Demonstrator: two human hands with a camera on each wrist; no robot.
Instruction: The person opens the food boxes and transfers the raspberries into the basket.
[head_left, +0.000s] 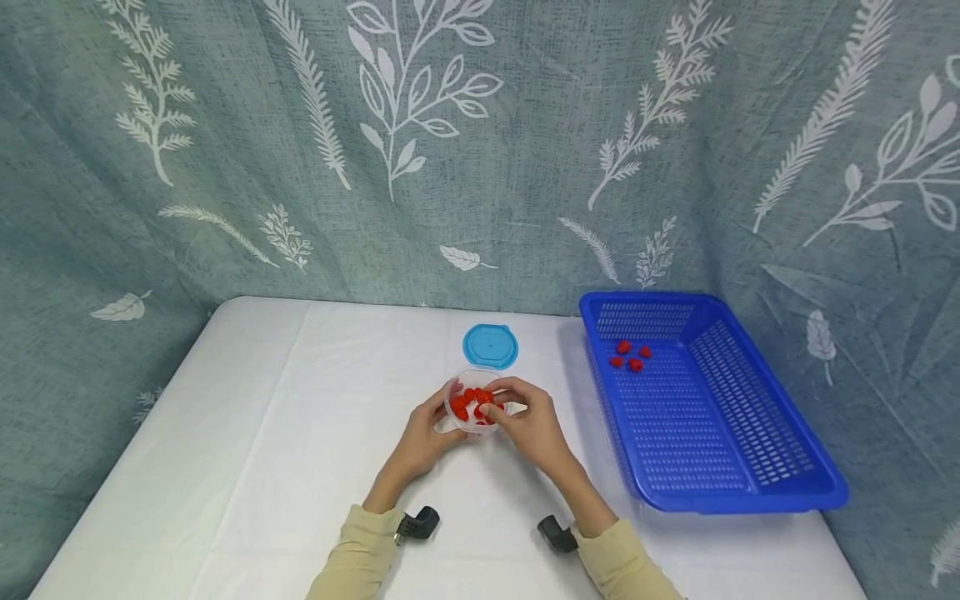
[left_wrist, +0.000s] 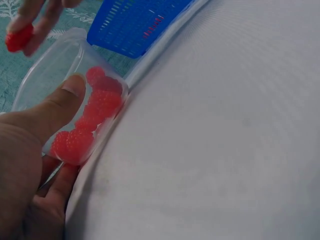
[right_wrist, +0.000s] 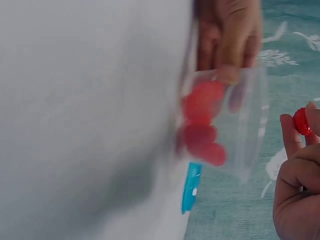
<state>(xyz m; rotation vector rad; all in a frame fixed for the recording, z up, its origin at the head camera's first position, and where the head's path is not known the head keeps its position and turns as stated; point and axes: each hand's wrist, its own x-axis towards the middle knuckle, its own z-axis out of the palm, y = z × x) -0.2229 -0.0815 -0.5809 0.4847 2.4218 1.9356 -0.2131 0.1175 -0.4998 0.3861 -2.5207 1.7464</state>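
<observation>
A clear plastic tub with several red raspberries in its bottom stands on the white table. My left hand grips the tub from the side, its thumb pressed along the wall and the other fingers around the far side. Above the tub's opening, my right hand pinches one raspberry between thumb and fingertips. In the left wrist view that raspberry shows above the rim, apart from those inside.
Behind the tub lies a light blue lid on the white tabletop. To the right stands a blue plastic basket with several raspberries near its far left corner. A green leaf-patterned curtain hangs behind the table.
</observation>
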